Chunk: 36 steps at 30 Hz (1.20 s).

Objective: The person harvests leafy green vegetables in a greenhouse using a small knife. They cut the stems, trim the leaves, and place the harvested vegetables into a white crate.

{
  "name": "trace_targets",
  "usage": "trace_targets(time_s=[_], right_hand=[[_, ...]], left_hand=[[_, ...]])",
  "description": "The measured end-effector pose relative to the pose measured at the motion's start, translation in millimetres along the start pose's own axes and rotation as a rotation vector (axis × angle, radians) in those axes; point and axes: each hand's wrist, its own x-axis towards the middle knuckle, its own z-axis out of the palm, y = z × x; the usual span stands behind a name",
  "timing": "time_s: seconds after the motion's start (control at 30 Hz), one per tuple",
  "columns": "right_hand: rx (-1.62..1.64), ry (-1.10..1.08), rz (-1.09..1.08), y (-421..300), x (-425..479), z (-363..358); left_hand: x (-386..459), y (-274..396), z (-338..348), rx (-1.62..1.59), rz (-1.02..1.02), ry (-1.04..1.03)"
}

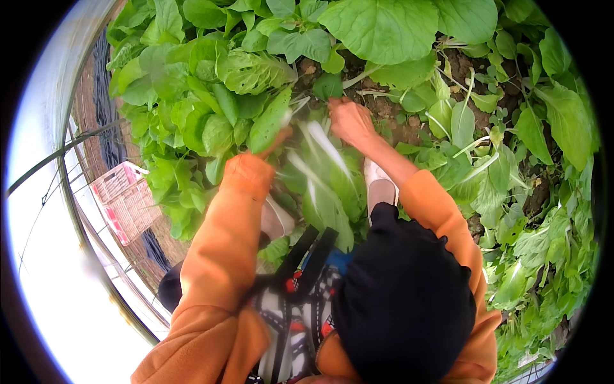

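Observation:
My right hand [351, 121] is low over the soil, fingers curled in against a small dark green leaf [328, 86]. My left hand [279, 140] is mostly hidden behind a broad leaf with small holes [271, 120], so its grip does not show. Between and below my hands are leafy greens with thick white stalks [331, 144], partly blurred, lying toward me between my two shoes. Standing leafy greens [192, 110] crowd close on the left of my left hand. Bare brown soil [407, 132] shows to the right of my right hand.
A pinkish plastic crate [125, 199] sits at the left beyond the plants, near a curved frame pole [76, 206] and pale sheeting [43, 269]. Loose leaves with white stalks [463, 122] lie on the right. My light shoes [376, 175] stand among the plants.

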Motion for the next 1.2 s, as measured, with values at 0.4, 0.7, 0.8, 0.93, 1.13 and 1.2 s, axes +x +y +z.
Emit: trace_targets(time_s=[0.4, 0.7, 0.8, 0.93, 1.13, 1.2], right_hand=[[1.502, -0.134, 0.383, -13, -46, -46], [1.34, -0.245, 0.387, -7, -45, -79], [1.253, -0.43, 0.221, -49, -47, -87], [1.264, -0.525, 0.174, -67, -54, -84], [0.76, -0.358, 0.423, -23, -48, -57], [0.589, -0.134, 0.273, -4, -42, -32]], left_hand=[[-81, 92, -10, -0.68, -0.301, -0.345], [-116, 125, -62, -0.707, -0.252, -0.306], [-112, 129, -43, -0.69, -0.2, -0.354], [-116, 138, -15, -0.813, -0.289, -0.33], [-140, 173, -82, -0.491, -0.254, -0.147], [-130, 199, -114, -0.201, -0.106, 0.092]])
